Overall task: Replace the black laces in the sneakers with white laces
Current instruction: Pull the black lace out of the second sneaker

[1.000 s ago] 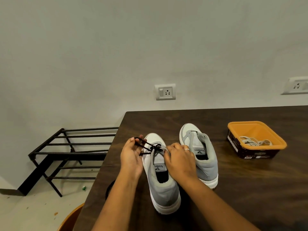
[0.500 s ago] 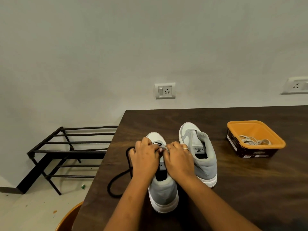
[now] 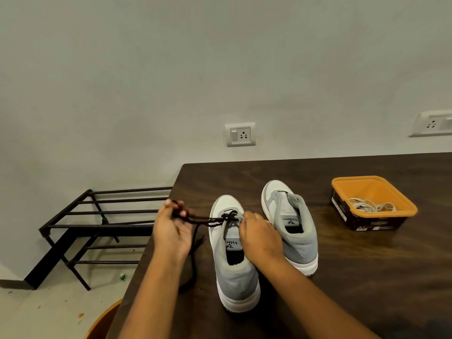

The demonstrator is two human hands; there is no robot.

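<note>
Pinching the black lace (image 3: 208,219) between curled fingertips (image 3: 181,212) and thumb, the left hand (image 3: 172,234) holds it taut above the table's left edge, palm turned toward us. From that pinch we follow the lace rightward in a nearly level line to a dark tangle at the front eyelets of the near sneaker (image 3: 236,277). A loose tail drops below the hand and trails over the dark wooden table (image 3: 342,277) toward us.

The right hand (image 3: 261,241), a ring (image 3: 268,223) on one finger, lies over the sneaker's right side. Its fingers are bunched together and curled onto the grey flap beside the eyelets, right at the tangle; whether they nip the lace as well as the flap we cannot tell.

The sneaker, grey with a white toe and sole, stands toe away from us, its tongue label showing. Just beside it on the right stands the second sneaker (image 3: 293,231), set a little further back and turned the same way.

Well apart to the right sits an orange tub (image 3: 381,190) with dark printed sides, the white laces (image 3: 370,206) coiled inside it. On the pale wall behind the table we see a wall socket (image 3: 241,134) and a second socket (image 3: 433,123) at the right edge. A black metal rack (image 3: 97,223) stands on the floor to the left, and a curved orange-brown rim (image 3: 102,321) shows at the bottom left.
</note>
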